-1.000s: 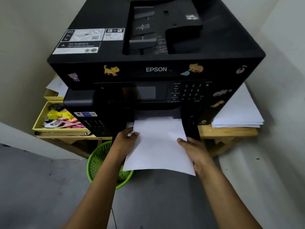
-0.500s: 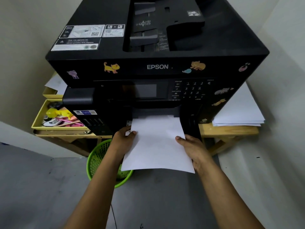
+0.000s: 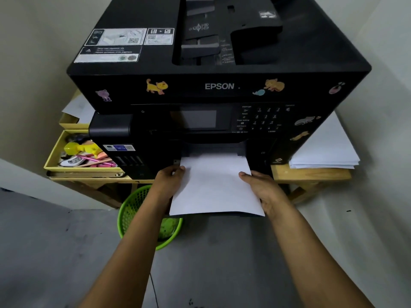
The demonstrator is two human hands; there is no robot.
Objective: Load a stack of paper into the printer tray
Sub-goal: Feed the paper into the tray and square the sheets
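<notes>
A black Epson printer (image 3: 219, 85), dotted with cat stickers, sits on a wooden tabletop (image 3: 311, 174). A stack of white paper (image 3: 214, 187) lies with its far edge inside the printer's front opening, below the control panel (image 3: 222, 118), while most of the stack juts out toward the person. The left hand (image 3: 169, 181) grips the stack's left edge, thumb on top near the far corner and fingers curled under. The right hand (image 3: 264, 187) holds the right edge the same way, thumb lying on the top sheet. The two hands are apart, one on each side of the paper.

To the right of the printer, a second pile of white sheets (image 3: 327, 147) rests on the tabletop. To the left, a yellow tray (image 3: 53, 156) holds pens and small stationery. A green mesh wastebasket (image 3: 138, 210) stands on the grey floor beneath the tabletop, partly hidden by the left forearm.
</notes>
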